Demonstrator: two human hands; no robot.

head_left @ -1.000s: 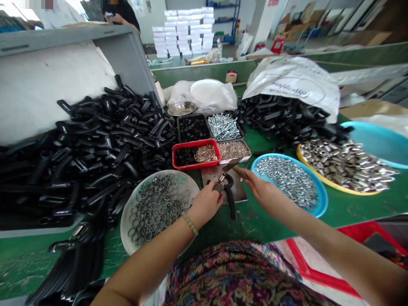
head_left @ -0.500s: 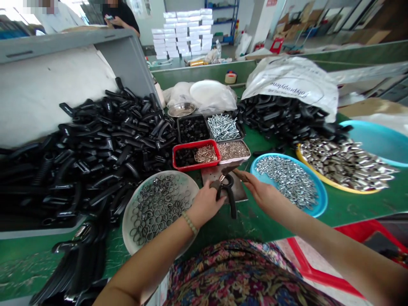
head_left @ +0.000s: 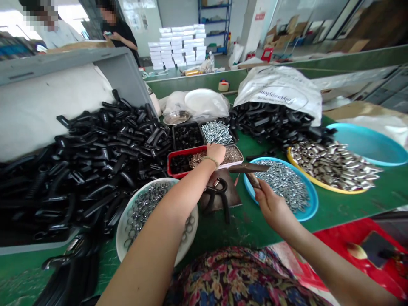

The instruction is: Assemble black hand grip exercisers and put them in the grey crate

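My left hand reaches forward over a red tray, its fingers down among small metal pieces; whether it grips any is hidden. My right hand is closed around the wooden handle of a steel-headed hammer, which is raised above a blue basin of nuts. A black sprung hand grip with a small metal part at its top lies on a dark steel plate, touched by neither hand. Below my left forearm, a white bowl holds dark rings.
Heaped black plastic handles fill a grey bin at the left. More spill from a white sack at the back. A yellow plate holds silver metal sleeves. Two people stand beyond the green bench.
My left hand has let go of the black grip and moved forward to the red tray. The hammer has shifted slightly, and the whole view has tilted.
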